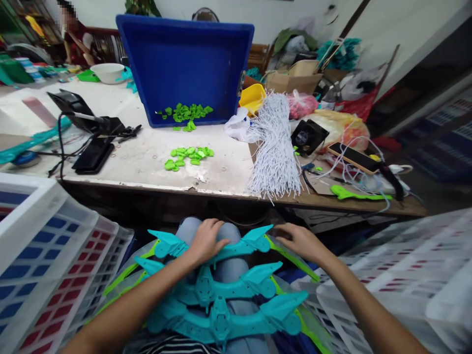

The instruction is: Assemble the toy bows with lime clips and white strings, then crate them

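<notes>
Several turquoise plastic frames [221,319] with pointed, wing-like ends lie in a row across my lap. Bright green strips [311,334] and clear film run from their ends. My left hand [208,241] is closed over the middle of the farthest turquoise frame [254,239], its thumb pointing right. Beside that frame's right tip is my right hand [300,241], fingers bent and a gap showing between finger and thumb. A green strip [291,258] passes just below it. No object is visible between the right fingers.
Ahead, a worktable [147,164] carries small green pieces [190,155], a tilted blue bin [191,64], a white string bundle [276,147] and a phone [354,157]. White crates [55,265] stand left, others [405,275] right. A person [79,42] sits far left.
</notes>
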Motion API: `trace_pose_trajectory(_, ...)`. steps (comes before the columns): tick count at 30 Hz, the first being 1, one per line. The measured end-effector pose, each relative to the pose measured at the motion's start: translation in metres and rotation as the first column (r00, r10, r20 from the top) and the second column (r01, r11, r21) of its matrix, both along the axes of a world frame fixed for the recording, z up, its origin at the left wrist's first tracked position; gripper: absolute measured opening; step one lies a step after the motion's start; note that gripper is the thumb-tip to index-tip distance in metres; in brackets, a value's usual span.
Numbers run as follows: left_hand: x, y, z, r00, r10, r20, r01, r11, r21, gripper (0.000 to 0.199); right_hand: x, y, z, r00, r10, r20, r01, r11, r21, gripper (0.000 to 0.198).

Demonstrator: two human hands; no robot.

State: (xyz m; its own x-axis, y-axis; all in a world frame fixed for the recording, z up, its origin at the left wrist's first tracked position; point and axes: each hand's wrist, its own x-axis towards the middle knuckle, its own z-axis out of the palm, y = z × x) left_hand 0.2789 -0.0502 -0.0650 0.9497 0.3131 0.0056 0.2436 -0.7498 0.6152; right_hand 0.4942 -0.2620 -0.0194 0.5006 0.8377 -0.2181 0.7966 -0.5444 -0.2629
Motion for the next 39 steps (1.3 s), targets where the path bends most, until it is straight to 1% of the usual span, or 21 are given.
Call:
trace_pose_trajectory(2, -0.037, 0.010, -0.010, 0.999, 0.050, -0.004, -0.050, 0.993, 0.107, 0.050, -0.002, 0.030, 0.018, 1.000, 0.005, 0.019, -0.008, 0.985, 0.175, 0.030)
trace_pose_trajectory(4, -0.060, 0.014, -0.022, 1.000, 0.022, -0.003, -0.021, 0.978, 0.210, 0.041, -0.008, 0.079, 0.029, 0.997, 0.023, 0.073, -0.045, 0.947, 0.319, 0.029)
trace_pose_trajectory(5, -0.065, 0.014, -0.027, 1.000, -0.010, -0.006, 0.011, 0.969, 0.246, 0.035, -0.012, 0.109, 0.033, 0.994, 0.036, 0.103, -0.071, 0.929, 0.363, 0.028)
trace_pose_trajectory(6, -0.067, 0.013, -0.032, 0.999, -0.037, -0.013, 0.039, 0.962, 0.271, 0.031, -0.017, 0.141, 0.035, 0.991, 0.053, 0.122, -0.097, 0.917, 0.387, 0.028)
trace_pose_trajectory(8, -0.061, 0.013, -0.037, 0.998, -0.060, -0.034, 0.068, 0.952, 0.297, 0.029, -0.025, 0.207, 0.037, 0.986, 0.104, 0.131, -0.147, 0.911, 0.386, 0.026)
trace_pose_trajectory(10, -0.049, 0.015, -0.037, 0.997, -0.064, -0.052, 0.077, 0.947, 0.311, 0.034, -0.031, 0.264, 0.036, 0.985, 0.080, 0.150, -0.134, 0.911, 0.390, 0.025)
trace_pose_trajectory(12, -0.040, 0.020, -0.034, 0.995, -0.069, -0.068, 0.087, 0.943, 0.321, 0.037, -0.035, 0.305, 0.033, 0.986, 0.019, 0.164, -0.079, 0.926, 0.370, 0.023)
trace_pose_trajectory(14, -0.034, 0.025, -0.030, 0.992, -0.072, -0.102, 0.101, 0.945, 0.310, 0.040, -0.035, 0.327, 0.030, 0.985, -0.021, 0.171, -0.037, 0.942, 0.334, 0.021)
trace_pose_trajectory(17, -0.032, 0.032, -0.024, 0.989, -0.053, -0.136, 0.083, 0.969, 0.231, 0.044, -0.030, 0.325, 0.030, 0.990, 0.003, 0.138, -0.045, 0.950, 0.308, 0.019)
trace_pose_trajectory(19, -0.029, 0.036, -0.020, 0.991, -0.016, -0.136, 0.036, 0.990, 0.140, 0.054, -0.019, 0.307, 0.036, 0.995, 0.049, 0.089, -0.073, 0.954, 0.290, 0.020)
trace_pose_trajectory(21, -0.021, 0.041, -0.017, 0.986, 0.022, -0.163, -0.021, 1.000, 0.011, 0.061, -0.005, 0.285, 0.045, 0.992, 0.123, 0.018, -0.124, 0.968, 0.217, 0.021)
trace_pose_trajectory(23, -0.007, 0.044, -0.014, 0.975, 0.012, -0.223, -0.046, 0.988, -0.149, 0.058, 0.010, 0.265, 0.053, 0.980, 0.195, -0.042, -0.190, 0.976, 0.106, 0.022)
trace_pose_trajectory(25, 0.008, 0.047, -0.013, 0.960, -0.054, -0.274, -0.039, 0.946, -0.323, 0.053, 0.020, 0.251, 0.056, 0.973, 0.227, -0.038, -0.226, 0.974, 0.019, 0.022)
trace_pose_trajectory(26, 0.015, 0.048, -0.013, 0.953, -0.091, -0.289, -0.034, 0.915, -0.402, 0.051, 0.023, 0.247, 0.054, 0.974, 0.227, -0.012, -0.227, 0.974, 0.007, 0.021)
trace_pose_trajectory(28, 0.024, 0.049, -0.014, 0.940, -0.136, -0.312, -0.050, 0.852, -0.521, 0.048, 0.024, 0.240, 0.047, 0.982, 0.177, 0.062, -0.181, 0.981, 0.068, 0.021)
trace_pose_trajectory(30, 0.026, 0.051, -0.017, 0.931, -0.137, -0.338, -0.095, 0.803, -0.588, 0.048, 0.020, 0.233, 0.035, 0.990, 0.069, 0.126, -0.094, 0.973, 0.210, 0.026)
trace_pose_trajectory(32, 0.025, 0.053, -0.020, 0.924, -0.127, -0.361, -0.140, 0.765, -0.629, 0.049, 0.013, 0.226, 0.021, 0.982, -0.035, 0.183, -0.033, 0.934, 0.356, 0.032)
trace_pose_trajectory(33, 0.024, 0.054, -0.022, 0.923, -0.121, -0.366, -0.157, 0.748, -0.645, 0.048, 0.009, 0.223, 0.015, 0.976, -0.059, 0.211, -0.031, 0.916, 0.400, 0.034)
trace_pose_trajectory(36, 0.023, 0.057, -0.024, 0.928, -0.097, -0.360, -0.201, 0.683, -0.702, 0.039, -0.005, 0.213, 0.002, 0.960, -0.039, 0.276, -0.092, 0.890, 0.446, 0.029)
trace_pose_trajectory(37, 0.023, 0.058, -0.025, 0.929, -0.087, -0.359, -0.222, 0.646, -0.731, 0.035, -0.011, 0.209, 0.001, 0.959, -0.031, 0.282, -0.110, 0.877, 0.468, 0.025)
trace_pose_trajectory(39, 0.024, 0.059, -0.024, 0.920, -0.064, -0.387, -0.289, 0.556, -0.779, 0.031, -0.026, 0.196, -0.002, 0.962, 0.004, 0.272, -0.156, 0.826, 0.541, 0.023)
